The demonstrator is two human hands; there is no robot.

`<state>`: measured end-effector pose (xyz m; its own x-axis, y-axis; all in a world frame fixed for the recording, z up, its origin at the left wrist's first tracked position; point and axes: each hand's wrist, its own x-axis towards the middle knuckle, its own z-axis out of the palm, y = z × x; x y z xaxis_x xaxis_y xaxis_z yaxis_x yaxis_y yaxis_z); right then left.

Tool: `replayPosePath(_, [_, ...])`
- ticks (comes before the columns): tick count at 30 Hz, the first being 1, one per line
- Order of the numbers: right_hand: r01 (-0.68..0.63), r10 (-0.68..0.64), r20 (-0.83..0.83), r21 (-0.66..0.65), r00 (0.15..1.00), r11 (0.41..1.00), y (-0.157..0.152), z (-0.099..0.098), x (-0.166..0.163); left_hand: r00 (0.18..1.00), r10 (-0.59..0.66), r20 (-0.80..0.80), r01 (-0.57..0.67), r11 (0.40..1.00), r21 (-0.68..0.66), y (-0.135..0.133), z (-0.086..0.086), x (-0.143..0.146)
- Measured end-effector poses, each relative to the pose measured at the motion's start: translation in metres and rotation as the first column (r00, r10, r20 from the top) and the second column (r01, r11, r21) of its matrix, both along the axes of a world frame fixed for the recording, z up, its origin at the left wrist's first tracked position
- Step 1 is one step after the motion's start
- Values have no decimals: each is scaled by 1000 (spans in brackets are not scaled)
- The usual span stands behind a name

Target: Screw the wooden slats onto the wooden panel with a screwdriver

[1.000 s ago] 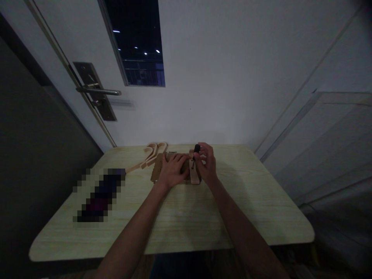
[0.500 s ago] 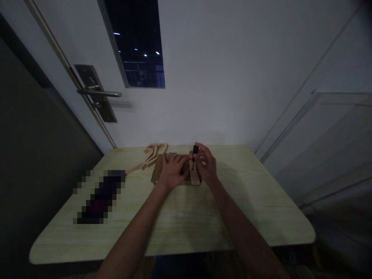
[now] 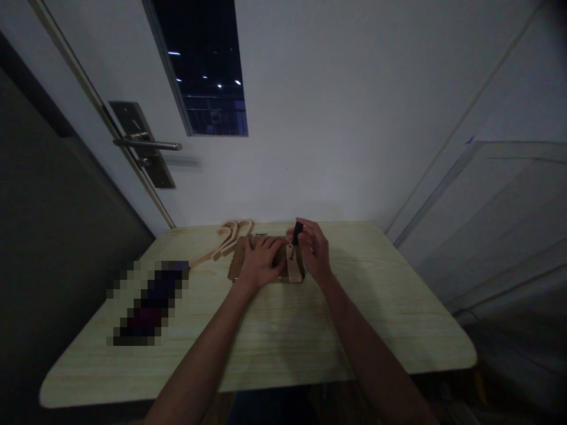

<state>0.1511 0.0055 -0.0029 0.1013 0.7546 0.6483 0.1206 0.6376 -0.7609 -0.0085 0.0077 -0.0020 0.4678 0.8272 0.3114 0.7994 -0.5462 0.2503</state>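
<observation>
A flat brown wooden board (image 3: 237, 264) lies near the far edge of a pale wooden table (image 3: 274, 330). My left hand (image 3: 260, 263) rests on top of it, fingers spread flat, pressing it down. My right hand (image 3: 313, 249) is closed in a pinch on a small black-handled screwdriver (image 3: 296, 231), which stands nearly upright with its tip on a light wooden strip (image 3: 293, 269) at the board's right end.
Curved light wooden pieces (image 3: 224, 239) lie at the table's far left. A dark blurred-out object (image 3: 148, 302) lies on the left side. A white door with a metal handle (image 3: 148, 144) and a dark window pane (image 3: 204, 65) stands behind the table.
The right hand's fingers have shifted around the screwdriver handle, as in turning it. The left hand stays pressed on the board. The view moved slightly.
</observation>
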Motion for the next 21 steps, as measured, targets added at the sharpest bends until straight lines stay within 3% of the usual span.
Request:
replayPosePath(7, [242, -244, 91, 39, 965, 970, 2, -1, -3, 1000, -5, -9, 5, 1000, -13, 0, 1, 0])
replayPosePath(10, [212, -218, 117, 61, 969, 975, 2, -1, -2, 1000, -4, -8, 3, 1000, -6, 0, 0, 0])
replayPosePath(17, [-4, 2, 87, 18, 996, 1000, 2, -6, -3, 1000, 6, -8, -6, 1000, -3, 0, 0, 0])
replayPosePath(21, [102, -100, 77, -12, 992, 995, 5, -6, -3, 1000, 5, -5, -5, 1000, -2, 1, -1, 0])
